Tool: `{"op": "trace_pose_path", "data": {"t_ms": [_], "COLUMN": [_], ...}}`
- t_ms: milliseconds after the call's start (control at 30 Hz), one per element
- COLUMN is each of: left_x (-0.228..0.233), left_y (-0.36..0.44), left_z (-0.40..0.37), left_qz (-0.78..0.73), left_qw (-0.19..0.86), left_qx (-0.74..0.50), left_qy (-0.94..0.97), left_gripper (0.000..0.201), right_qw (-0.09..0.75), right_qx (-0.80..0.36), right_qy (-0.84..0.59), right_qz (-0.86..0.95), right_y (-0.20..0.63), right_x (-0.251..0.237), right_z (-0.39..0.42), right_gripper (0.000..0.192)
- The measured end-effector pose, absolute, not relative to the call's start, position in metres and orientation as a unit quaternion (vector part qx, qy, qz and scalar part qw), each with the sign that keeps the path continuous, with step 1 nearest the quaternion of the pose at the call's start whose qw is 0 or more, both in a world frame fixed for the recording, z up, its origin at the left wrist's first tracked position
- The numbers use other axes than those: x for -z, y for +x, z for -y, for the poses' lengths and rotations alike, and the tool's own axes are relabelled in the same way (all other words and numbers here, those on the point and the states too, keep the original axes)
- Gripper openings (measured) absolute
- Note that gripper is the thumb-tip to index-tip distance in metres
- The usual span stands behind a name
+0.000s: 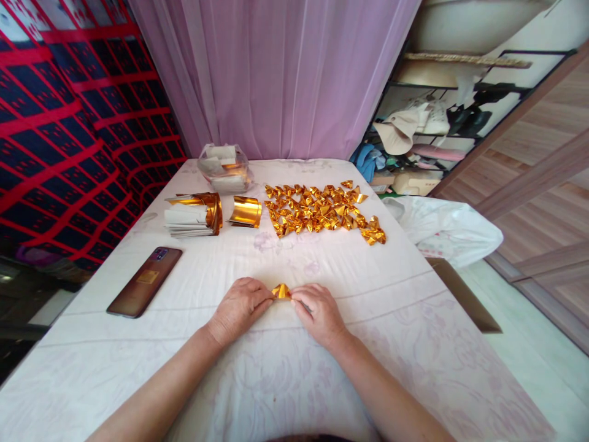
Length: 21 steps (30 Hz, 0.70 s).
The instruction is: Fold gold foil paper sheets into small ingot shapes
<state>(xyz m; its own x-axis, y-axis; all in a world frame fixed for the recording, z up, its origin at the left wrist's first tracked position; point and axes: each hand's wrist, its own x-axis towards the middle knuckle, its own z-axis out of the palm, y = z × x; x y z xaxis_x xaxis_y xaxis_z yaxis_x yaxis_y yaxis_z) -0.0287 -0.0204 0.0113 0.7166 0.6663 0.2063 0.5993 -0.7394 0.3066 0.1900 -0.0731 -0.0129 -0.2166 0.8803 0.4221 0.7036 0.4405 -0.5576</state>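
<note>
I've got the left hand [243,307] and right hand [321,314] meeting over the tabletop [294,380], fingers of each pinching one end of a little folded gold foil piece [281,291], which sits right between them near the middle of the cloth. It's shiny, creased and kind of peaked; the fingertips cover both ends, so I can't make out how those are tucked. Beyond it there's a heap of crinkled gold pieces [317,209], all pointy and mirror-bright, packed so tight I can't separate them all. Left of that I see a short stack of curved gold sheets [245,212], then a thicker stack [193,215] with pale, papery layers and gold curling round one side. Behind sits a see-through plastic bag [225,169], wrinkled enough that the sheets inside look hazy. Phone [145,282] is lying off to the left, glossy brown. Cloth's white with faint purplish flowers, soft wrinkles too. Both forearms get cut off at the bottom edge, and stuff on the shelf [423,132] partly overlaps, so some of it's hard to tell.
</note>
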Motion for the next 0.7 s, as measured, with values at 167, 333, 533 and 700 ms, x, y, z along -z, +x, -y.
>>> {"op": "trace_pose_path", "data": {"t_ms": [167, 333, 533, 700], "left_x": [-0.019, -0.031, -0.035, -0.031], "left_y": [-0.020, -0.012, -0.005, -0.002], "left_z": [0.020, 0.019, 0.017, 0.017], "left_qz": [-0.389, -0.426, -0.468, -0.490], "left_qw": [0.126, 0.134, 0.127, 0.112], "left_qx": [-0.107, -0.047, -0.010, -0.029], "left_qy": [0.906, 0.893, 0.875, 0.864], "left_gripper": [0.020, 0.021, 0.024, 0.016], "right_qw": [0.334, 0.309, 0.272, 0.266], "right_qx": [-0.119, -0.107, -0.090, -0.077], "right_qy": [-0.549, -0.571, -0.605, -0.624], "right_qz": [0.757, 0.753, 0.743, 0.731], "right_y": [0.189, 0.189, 0.186, 0.182], "right_x": [0.013, 0.013, 0.010, 0.009], "right_z": [0.071, 0.069, 0.067, 0.065], "right_gripper": [0.015, 0.015, 0.012, 0.008]}}
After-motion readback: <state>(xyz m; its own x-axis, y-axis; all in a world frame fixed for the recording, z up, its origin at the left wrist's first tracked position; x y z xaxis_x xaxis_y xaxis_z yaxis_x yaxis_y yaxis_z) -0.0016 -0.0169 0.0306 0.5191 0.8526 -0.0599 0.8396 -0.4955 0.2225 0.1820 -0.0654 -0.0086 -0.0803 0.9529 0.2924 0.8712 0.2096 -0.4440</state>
